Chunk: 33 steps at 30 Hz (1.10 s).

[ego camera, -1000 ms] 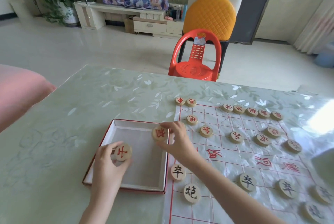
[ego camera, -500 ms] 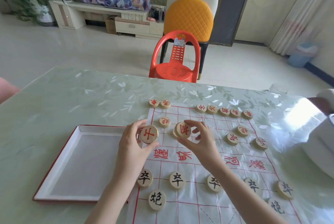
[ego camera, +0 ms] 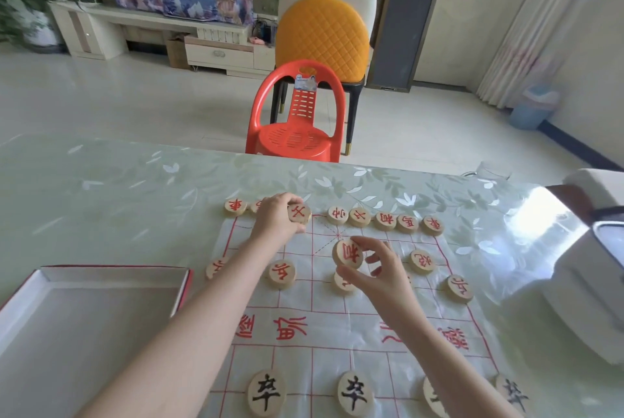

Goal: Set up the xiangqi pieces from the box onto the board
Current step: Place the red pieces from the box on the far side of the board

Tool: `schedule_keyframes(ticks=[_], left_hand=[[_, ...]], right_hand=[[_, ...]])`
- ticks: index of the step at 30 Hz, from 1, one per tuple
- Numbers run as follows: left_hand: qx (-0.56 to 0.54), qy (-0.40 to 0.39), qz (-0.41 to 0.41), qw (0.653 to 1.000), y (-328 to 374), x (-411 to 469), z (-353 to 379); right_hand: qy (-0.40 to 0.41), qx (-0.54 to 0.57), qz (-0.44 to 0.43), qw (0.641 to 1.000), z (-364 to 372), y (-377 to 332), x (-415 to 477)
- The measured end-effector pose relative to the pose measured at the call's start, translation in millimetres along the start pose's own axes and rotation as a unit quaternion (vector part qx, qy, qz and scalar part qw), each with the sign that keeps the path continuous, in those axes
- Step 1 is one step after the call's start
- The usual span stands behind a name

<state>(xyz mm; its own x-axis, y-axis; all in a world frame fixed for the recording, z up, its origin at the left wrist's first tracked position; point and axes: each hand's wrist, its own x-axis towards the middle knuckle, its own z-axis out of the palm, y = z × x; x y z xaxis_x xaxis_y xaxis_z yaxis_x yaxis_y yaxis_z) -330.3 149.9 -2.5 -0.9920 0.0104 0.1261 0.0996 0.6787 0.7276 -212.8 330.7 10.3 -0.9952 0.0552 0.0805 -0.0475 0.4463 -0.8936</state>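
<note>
Green leaf-patterned tabletop (ego camera: 101, 201) carries everything. At left lies the box (ego camera: 111, 269), with no pieces visible in its white tray, so the two in hand look like the last. The left hand (ego camera: 277, 218) pinches a disc (ego camera: 299, 213) low over the gap in the far row, likely to fill it. The right hand (ego camera: 381, 269) grips a second disc (ego camera: 347, 254) by its edge, tilted above the board (ego camera: 320, 316), probably for the same row. Both are pale wooden rounds with red characters.
</note>
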Motion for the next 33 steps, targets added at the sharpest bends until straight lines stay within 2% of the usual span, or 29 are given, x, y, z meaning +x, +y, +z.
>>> schedule_keyframes(ticks=[6,10,21,24,28,31,33], left_hand=[[0.04,-0.029,-0.007,0.999,-4.6,30.0,25.6],[0.028,-0.046,-0.007,0.999,0.9,39.2,36.7],[0.051,-0.078,-0.027,0.995,0.0,40.2,38.0],[-0.006,-0.01,-0.023,1.0,7.6,26.9,21.9],[-0.096,0.108,-0.051,0.988,9.9,-20.9,-13.1],[-0.093,0.138,-0.072,0.983,3.5,-61.7,-29.7],[-0.076,0.125,-0.084,0.986,-2.1,-79.6,-34.4]], right_hand=[[-0.004,0.019,-0.007,1.0,-2.4,5.9,19.9],[-0.01,0.014,-0.011,1.0,-2.0,12.6,22.9],[-0.015,0.019,-0.003,1.0,-5.0,21.6,28.2],[-0.018,0.019,-0.007,1.0,-4.0,20.4,30.9],[-0.011,-0.011,-0.024,1.0,5.7,16.2,49.6],[0.007,-0.067,-0.039,0.997,25.2,13.9,75.7],[0.007,-0.11,-0.037,0.993,43.6,9.2,94.5]])
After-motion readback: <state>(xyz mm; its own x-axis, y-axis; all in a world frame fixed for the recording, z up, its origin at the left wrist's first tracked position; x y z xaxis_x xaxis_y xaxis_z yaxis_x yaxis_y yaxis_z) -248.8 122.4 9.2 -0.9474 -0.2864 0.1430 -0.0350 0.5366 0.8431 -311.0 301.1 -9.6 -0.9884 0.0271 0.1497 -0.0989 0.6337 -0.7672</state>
